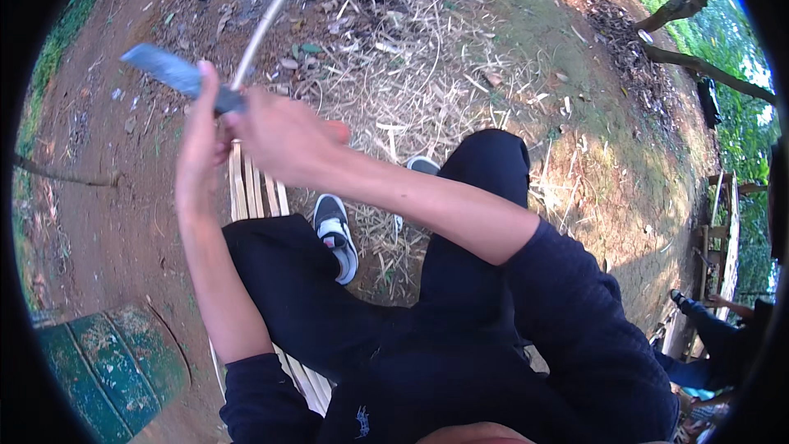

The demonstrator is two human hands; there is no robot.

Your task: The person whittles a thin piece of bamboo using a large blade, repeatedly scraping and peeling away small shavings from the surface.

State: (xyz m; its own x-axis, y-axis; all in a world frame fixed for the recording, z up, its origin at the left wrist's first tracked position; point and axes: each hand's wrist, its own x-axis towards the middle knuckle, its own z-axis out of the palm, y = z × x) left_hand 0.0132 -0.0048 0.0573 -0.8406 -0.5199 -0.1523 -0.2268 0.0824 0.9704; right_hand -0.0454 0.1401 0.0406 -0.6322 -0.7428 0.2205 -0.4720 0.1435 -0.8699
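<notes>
On my head feed: right hand (288,136) has fingers wrapped around the knife (168,71), in front of the left knee. Left hand (199,152): thumb raised by the blade, other fingers curled; can't tell what they pinch. Blade points up-left, long axis diagonal. Pale strip (271,20) slants up-right from the hands, cut off at top edge. Blade's blurred; I can't make out its edge. Grip mostly hidden by the right fist.
</notes>
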